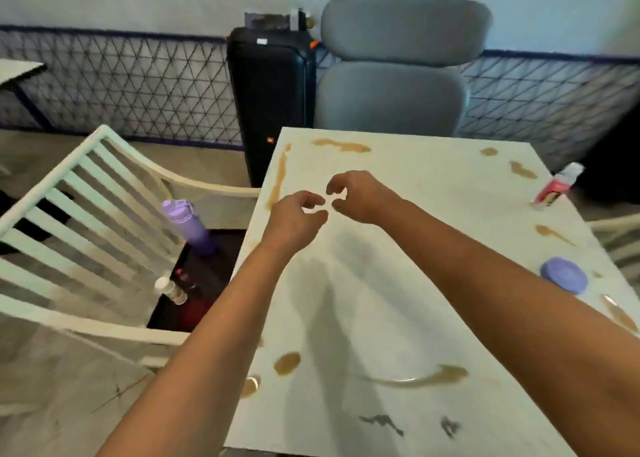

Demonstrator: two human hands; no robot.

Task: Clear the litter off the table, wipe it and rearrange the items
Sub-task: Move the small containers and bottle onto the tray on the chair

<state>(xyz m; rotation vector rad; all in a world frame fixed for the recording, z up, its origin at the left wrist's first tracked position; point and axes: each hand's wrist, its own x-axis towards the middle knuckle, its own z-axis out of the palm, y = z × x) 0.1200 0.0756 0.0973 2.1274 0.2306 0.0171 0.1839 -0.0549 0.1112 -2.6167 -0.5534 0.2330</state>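
Left hand [298, 214]: fingers curled, fingertips nearly meeting the right's; contents indiscernible.
Right hand [356, 196]: curled likewise; grasp unclear.
Surface [398, 283]: white, brown spill stains.

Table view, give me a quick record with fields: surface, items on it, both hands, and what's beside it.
surface: white table, brown spill stains unwiped
items: purple round lid, pink-and-white tube near right edge
left hand: fingers curled, over table; anything pinched is unclear
right hand: fingers curled, close to left hand
beside: white slatted chair, purple bottle on floor, black speaker, grey chair
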